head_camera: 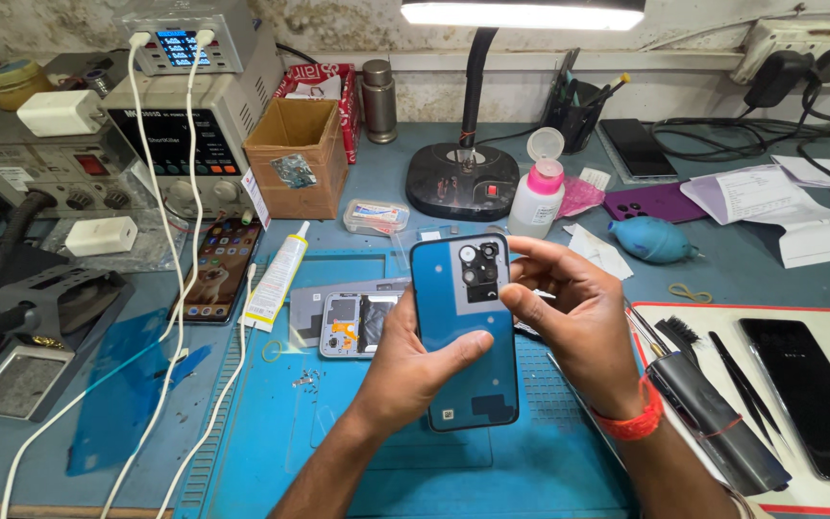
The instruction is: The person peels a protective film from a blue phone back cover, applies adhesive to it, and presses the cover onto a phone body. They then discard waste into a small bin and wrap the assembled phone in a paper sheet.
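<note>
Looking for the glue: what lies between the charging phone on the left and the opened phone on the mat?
In the head view, a white glue tube lies between the charging phone and the opened phone.

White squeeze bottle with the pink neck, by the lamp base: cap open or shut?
Open. The bottle stands upright, and its round white flip lid is swung up and back above the pink neck, leaving the top uncovered.

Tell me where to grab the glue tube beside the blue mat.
Grip the glue tube across its flat white middle, coming from above. It lies flat, nozzle pointing away, with a white cable along its right side, so pinch its two long edges.
</note>
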